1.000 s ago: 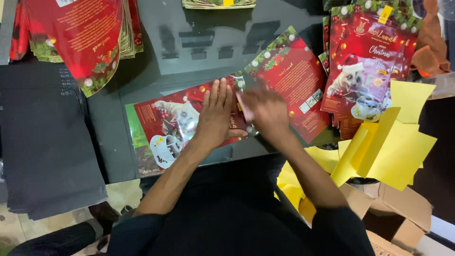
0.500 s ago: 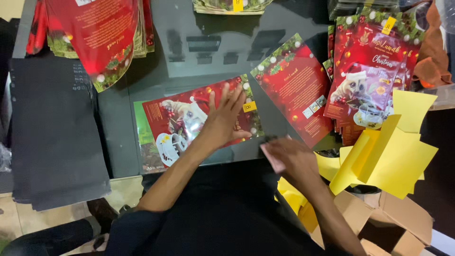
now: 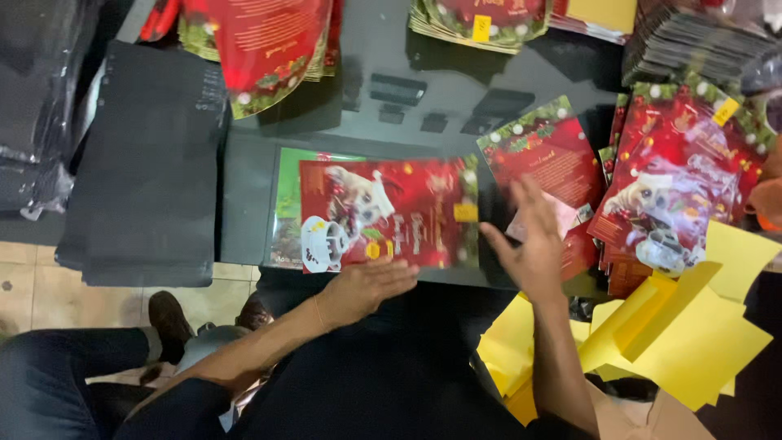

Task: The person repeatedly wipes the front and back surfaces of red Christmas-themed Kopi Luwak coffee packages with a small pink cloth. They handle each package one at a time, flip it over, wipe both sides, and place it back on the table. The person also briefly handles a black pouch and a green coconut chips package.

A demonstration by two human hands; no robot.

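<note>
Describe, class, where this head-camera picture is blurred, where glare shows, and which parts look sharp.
In the head view, the right hand is smeared by motion blur; the left hand is a little soft. The glossy red printed pouch with a dog picture shows pale sheen, as does the dark reflective tabletop. The bright yellow paper sheets have fairly crisp edges. The black flat stack shows little detail.

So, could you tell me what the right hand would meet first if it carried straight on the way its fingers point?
The right hand points up and slightly left, away from the person. First in that line is probably the red printed pouch lying tilted on the dark table, though the hand's height above it is unclear.
</note>
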